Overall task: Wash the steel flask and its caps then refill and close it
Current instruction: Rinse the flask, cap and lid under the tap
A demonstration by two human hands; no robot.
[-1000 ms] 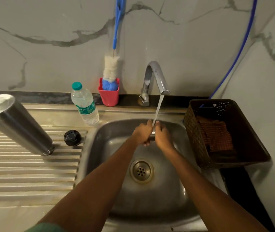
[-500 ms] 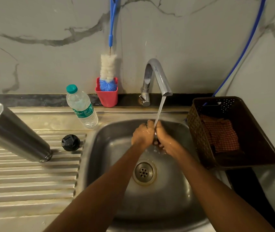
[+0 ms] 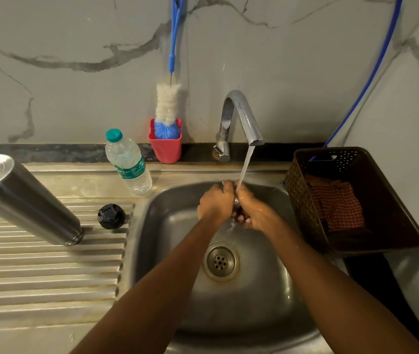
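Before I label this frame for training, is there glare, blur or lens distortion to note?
Head view: the wide lens bows the back ledge and tips the steel flask outward; glare sits on its flat end; the left hand and right hand under the water stream are soft, so what lies between them is unclear; light is dim and warm.

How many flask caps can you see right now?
1 for certain: the black cap on the ribbed drainboard, near the steel flask. Another may be hidden between the left hand and right hand under the tap; I cannot tell.
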